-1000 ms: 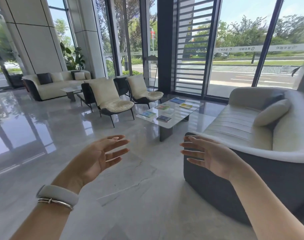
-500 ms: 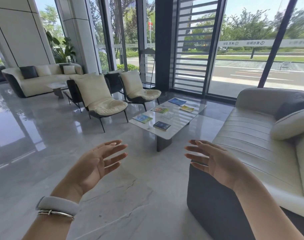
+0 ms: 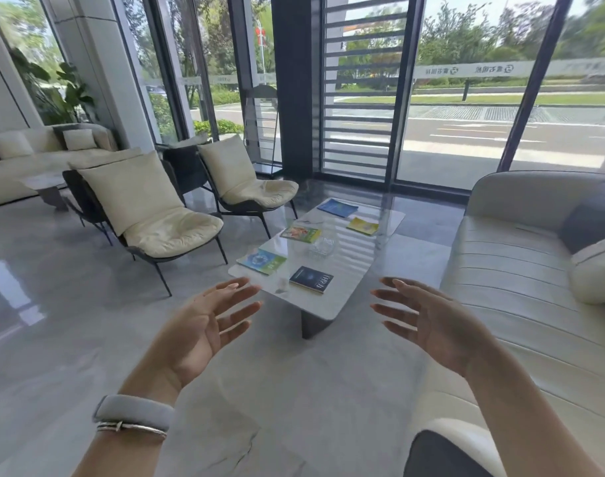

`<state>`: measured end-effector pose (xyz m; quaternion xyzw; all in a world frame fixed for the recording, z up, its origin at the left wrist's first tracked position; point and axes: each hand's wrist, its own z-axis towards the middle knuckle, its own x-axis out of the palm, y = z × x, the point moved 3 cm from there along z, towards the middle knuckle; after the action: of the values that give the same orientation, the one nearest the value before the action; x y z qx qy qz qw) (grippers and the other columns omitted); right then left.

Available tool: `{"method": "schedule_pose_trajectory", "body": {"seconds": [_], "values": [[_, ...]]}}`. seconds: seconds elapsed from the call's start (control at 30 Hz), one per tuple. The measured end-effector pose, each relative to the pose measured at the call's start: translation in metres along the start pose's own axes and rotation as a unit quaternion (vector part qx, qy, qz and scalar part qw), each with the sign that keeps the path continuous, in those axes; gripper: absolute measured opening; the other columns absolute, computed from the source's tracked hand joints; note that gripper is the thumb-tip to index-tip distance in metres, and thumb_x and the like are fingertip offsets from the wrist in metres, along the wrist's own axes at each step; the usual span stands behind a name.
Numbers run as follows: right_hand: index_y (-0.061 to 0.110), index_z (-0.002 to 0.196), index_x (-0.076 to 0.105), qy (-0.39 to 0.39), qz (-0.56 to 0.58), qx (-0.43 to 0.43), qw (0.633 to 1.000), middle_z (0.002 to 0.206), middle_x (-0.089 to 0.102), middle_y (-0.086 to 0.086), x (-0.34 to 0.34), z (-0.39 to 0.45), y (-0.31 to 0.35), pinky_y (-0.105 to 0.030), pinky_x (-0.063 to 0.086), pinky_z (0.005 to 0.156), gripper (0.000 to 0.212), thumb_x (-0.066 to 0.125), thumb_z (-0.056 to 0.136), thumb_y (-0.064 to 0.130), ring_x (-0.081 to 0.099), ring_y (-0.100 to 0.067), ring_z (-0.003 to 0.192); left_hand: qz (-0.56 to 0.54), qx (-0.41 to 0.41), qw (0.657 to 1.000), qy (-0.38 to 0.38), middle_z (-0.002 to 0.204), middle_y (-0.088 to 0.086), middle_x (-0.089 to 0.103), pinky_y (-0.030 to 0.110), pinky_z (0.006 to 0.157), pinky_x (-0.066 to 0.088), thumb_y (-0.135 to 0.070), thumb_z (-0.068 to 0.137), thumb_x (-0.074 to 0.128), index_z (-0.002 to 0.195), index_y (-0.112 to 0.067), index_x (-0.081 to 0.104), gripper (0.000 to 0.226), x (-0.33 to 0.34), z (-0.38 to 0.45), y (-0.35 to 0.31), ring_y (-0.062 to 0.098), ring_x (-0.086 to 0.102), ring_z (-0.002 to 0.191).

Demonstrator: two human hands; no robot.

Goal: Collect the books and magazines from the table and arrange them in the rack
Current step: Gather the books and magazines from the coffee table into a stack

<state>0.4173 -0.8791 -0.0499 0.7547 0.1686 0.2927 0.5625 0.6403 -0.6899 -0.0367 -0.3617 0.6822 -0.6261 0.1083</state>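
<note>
A low white coffee table (image 3: 332, 297) stands ahead of me with several books and magazines lying flat on it. Nearest is a dark blue book (image 3: 311, 278), then a blue-green magazine (image 3: 262, 261), a green one (image 3: 300, 234), a yellow one (image 3: 362, 226) and a blue one (image 3: 337, 207) at the far end. A thin metal rack (image 3: 265, 129) stands by the window behind the chairs. My left hand (image 3: 204, 332) and my right hand (image 3: 432, 321) are raised in front of me, short of the table, palms facing each other, fingers spread, holding nothing.
A white sofa (image 3: 521, 280) with grey cushions runs along the right side of the table. Two cream lounge chairs (image 3: 156, 215) (image 3: 246, 184) stand on its left. A clear glass dish (image 3: 316, 247) sits mid-table. The polished floor (image 3: 87, 321) lies between me and the table.
The view has moved forward toward the table and swung slightly left, so the table and sofa look larger. Both hands stay raised and spread, holding nothing.
</note>
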Motion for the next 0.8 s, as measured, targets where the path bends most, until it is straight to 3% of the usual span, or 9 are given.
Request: {"method": "schedule_pose_trajectory", "body": {"seconds": [0.17,0.47,0.67,0.8], "values": [[0.016,0.095,0.071,-0.014,0.003,0.015,1.0,0.088,0.078,-0.001,-0.01,0.124,-0.006,-0.034,0.052,0.08,0.024,0.048,0.098,0.017,0.068,-0.025,0.095,0.008,-0.025,1.0,-0.009,0.094,-0.001,0.075,0.032,0.08,0.047,-0.017,0.091,0.045,0.102,-0.016,0.064,0.022,0.001,0.128,0.013,0.02,0.067,0.092],[0.015,0.095,0.071,-0.018,0.002,0.058,0.998,0.086,0.077,0.0,-0.042,0.363,0.022,-0.031,0.051,0.076,0.024,0.047,0.099,0.016,0.068,-0.022,0.088,-0.018,-0.054,0.998,-0.031,0.09,0.001,0.075,0.033,0.084,0.045,-0.015,0.09,0.045,0.098,-0.015,0.062,0.019,0.045,0.368,0.005,0.023,0.065,0.093],[0.015,0.095,0.071,-0.025,0.008,0.088,0.996,0.08,0.078,0.003,-0.06,0.478,0.039,-0.032,0.051,0.078,0.023,0.048,0.099,0.016,0.068,-0.022,0.088,-0.02,-0.075,0.996,-0.038,0.082,-0.003,0.076,0.032,0.081,0.045,-0.016,0.09,0.046,0.089,-0.018,0.065,0.02,0.066,0.488,-0.002,0.015,0.07,0.078],[0.014,0.098,0.07,-0.034,0.01,0.101,0.994,0.081,0.078,0.002,-0.078,0.555,0.044,-0.032,0.05,0.08,0.022,0.048,0.098,0.016,0.069,-0.022,0.088,-0.028,-0.09,0.995,-0.041,0.087,-0.001,0.076,0.033,0.083,0.046,-0.016,0.09,0.045,0.088,-0.018,0.066,0.021,0.075,0.567,0.005,0.019,0.068,0.085]]}}
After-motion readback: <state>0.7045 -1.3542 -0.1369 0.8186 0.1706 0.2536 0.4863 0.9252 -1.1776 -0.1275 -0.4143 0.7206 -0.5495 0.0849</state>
